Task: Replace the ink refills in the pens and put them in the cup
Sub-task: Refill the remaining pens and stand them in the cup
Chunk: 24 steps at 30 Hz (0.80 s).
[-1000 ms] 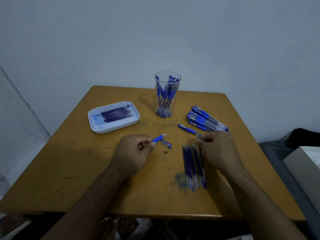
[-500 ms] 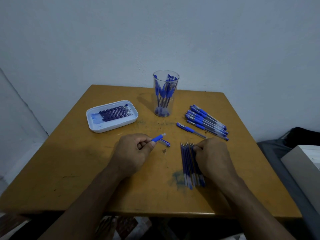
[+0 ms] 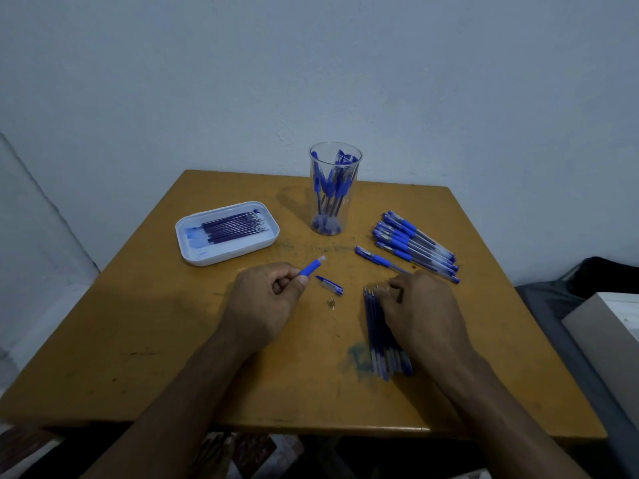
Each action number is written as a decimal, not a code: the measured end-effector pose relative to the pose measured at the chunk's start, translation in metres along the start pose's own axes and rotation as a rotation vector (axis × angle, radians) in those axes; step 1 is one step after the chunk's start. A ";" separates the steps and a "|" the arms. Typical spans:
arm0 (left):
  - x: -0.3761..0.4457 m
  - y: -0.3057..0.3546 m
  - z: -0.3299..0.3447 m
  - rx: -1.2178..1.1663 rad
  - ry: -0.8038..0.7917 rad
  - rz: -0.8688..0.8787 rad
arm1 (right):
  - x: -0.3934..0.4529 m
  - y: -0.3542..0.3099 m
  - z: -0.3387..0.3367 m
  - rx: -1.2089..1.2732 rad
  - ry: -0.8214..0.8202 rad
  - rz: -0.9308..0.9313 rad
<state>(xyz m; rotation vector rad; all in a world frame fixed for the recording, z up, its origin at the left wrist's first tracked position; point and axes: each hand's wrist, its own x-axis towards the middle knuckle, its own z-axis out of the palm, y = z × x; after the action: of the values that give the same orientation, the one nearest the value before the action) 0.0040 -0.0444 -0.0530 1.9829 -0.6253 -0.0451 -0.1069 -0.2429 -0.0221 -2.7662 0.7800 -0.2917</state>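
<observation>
1. Two hands work: the left hand (image 3: 263, 299) grips an emptied pen barrel (image 3: 312, 266), open end up, seemingly ready for loading.
2. Right hand (image 3: 420, 305) fingers curl onto the refill row (image 3: 375, 326) on the bench (image 3: 138, 340); whether they pinch one, I cannot tell.
3. The cup (image 3: 334, 188) behind holds finished pens.

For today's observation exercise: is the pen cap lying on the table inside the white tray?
No. The pen cap lies on the bare table, apart from the white tray.
</observation>
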 end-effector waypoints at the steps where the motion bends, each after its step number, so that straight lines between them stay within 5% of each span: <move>1: 0.001 0.000 -0.002 -0.020 0.031 -0.016 | 0.000 -0.005 -0.001 0.011 0.023 -0.039; 15: 0.019 -0.050 -0.111 -0.258 0.658 -0.242 | 0.090 -0.190 0.034 -0.047 -0.100 -0.611; 24: 0.028 -0.070 -0.145 -0.257 0.739 -0.307 | 0.124 -0.238 0.067 -0.163 -0.260 -0.636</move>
<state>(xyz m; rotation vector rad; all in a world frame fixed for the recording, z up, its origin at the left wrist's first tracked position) 0.0994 0.0877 -0.0348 1.6610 0.1585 0.3858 0.1294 -0.1007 -0.0002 -3.0467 -0.1604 0.0278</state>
